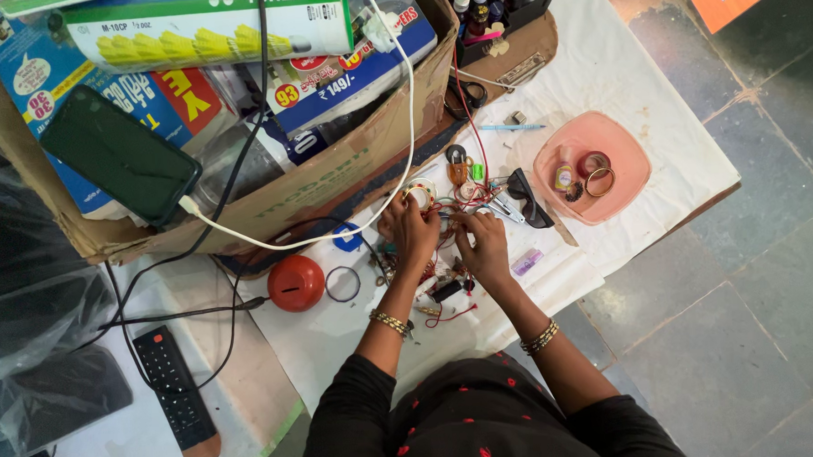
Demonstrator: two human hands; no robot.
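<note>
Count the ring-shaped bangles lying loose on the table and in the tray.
3: a purple bangle on the cloth beside the red dome, and a red bangle and gold bangle in the pink tray. Clutter may hide more.

Tabletop is covered with white cloth. Lying on it: cardboard box, pink tray, red round coin bank, blue ring, dark glasses, tangle of wires and small parts. Black remote is laid at the near left.
</note>
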